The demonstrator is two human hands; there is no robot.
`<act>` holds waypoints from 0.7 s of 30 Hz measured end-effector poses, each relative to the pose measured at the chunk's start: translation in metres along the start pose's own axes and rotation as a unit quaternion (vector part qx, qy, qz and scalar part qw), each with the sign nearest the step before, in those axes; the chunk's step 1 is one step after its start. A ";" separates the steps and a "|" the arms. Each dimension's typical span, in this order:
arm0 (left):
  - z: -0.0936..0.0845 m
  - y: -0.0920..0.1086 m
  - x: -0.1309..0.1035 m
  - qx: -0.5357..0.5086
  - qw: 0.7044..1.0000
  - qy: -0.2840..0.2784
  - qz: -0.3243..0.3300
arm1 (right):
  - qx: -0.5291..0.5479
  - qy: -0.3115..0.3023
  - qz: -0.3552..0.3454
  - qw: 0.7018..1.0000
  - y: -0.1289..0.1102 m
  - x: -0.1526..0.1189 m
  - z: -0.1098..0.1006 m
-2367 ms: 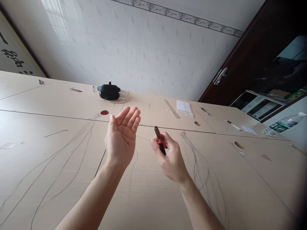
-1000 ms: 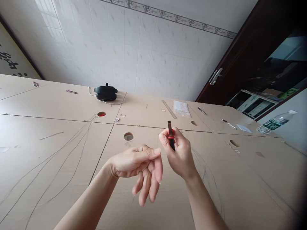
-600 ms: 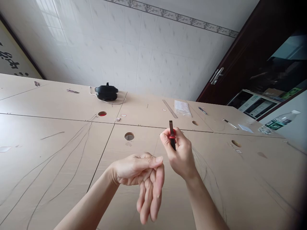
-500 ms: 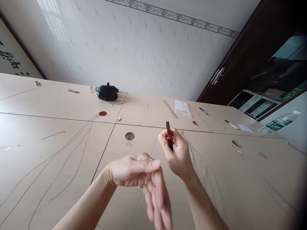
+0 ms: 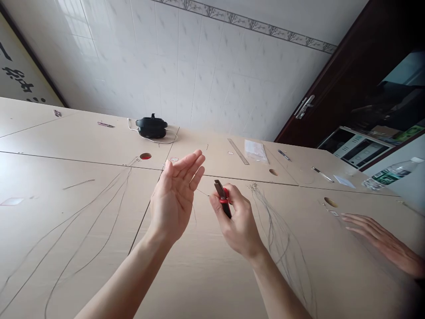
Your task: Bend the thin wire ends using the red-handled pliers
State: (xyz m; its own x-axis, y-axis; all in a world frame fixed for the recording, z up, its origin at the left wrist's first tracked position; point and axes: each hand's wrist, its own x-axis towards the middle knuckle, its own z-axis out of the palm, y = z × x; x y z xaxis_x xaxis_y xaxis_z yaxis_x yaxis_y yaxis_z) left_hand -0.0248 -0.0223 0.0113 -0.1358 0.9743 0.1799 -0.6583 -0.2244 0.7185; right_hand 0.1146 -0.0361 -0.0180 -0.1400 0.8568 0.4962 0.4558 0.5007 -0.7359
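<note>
My left hand (image 5: 174, 201) is raised over the table, palm up, with its fingers stretched out and nothing in it. To its right, my right hand (image 5: 237, 219) is closed around red-and-black pliers (image 5: 223, 200), whose metal jaws point up and away from me. A thin wire (image 5: 202, 193) shows between the two hands; whether either hand touches it I cannot tell. Beyond my right wrist lies a bundle of thin wires (image 5: 270, 217) on the table. More long wires (image 5: 99, 195) spread across the tabletop at the left.
Another person's hand (image 5: 381, 241) is over the table at the right. Toward the wall are a black device (image 5: 151, 127) with a white cable, a ruler (image 5: 238, 151), a plastic bag (image 5: 256, 151), pens (image 5: 322, 174) and a water bottle (image 5: 392, 173). The table (image 5: 199, 283) has round holes.
My left hand has swung upward and opened out flat. My right hand has shifted slightly left with the pliers. Another person's hand has come in at the right; one no longer shows below my left hand.
</note>
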 end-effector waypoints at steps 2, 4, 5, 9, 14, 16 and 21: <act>-0.002 -0.001 0.000 0.009 1.000 0.016 0.022 | -0.004 -0.002 0.003 1.000 0.002 0.000 0.001; -0.003 -0.001 0.000 0.031 0.998 0.021 0.043 | -0.005 0.000 0.003 1.000 0.003 0.000 0.001; -0.004 -0.002 0.000 0.051 0.997 0.019 0.051 | -0.007 0.001 0.000 1.000 0.003 0.000 0.001; -0.005 -0.005 -0.002 0.212 0.975 -0.023 0.062 | -0.018 0.009 -0.019 1.000 0.002 0.001 0.000; -0.010 -0.008 -0.003 0.443 0.891 -0.095 0.020 | -0.031 0.027 -0.028 0.999 0.003 0.001 -0.003; -0.011 -0.008 -0.004 0.468 0.876 -0.121 0.007 | -0.031 0.025 -0.034 0.999 0.004 0.001 -0.003; -0.007 -0.011 -0.007 0.419 0.900 -0.121 -0.025 | -0.031 0.034 -0.043 0.998 0.003 0.001 -0.004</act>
State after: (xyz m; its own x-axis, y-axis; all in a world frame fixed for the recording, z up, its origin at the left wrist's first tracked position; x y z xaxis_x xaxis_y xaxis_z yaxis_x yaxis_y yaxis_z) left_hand -0.0216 -0.0269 -0.0024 0.1108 0.9732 0.2016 0.1434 -0.2164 0.9657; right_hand 0.1189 -0.0345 -0.0180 -0.1215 0.8000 0.5876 0.4991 0.5609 -0.6605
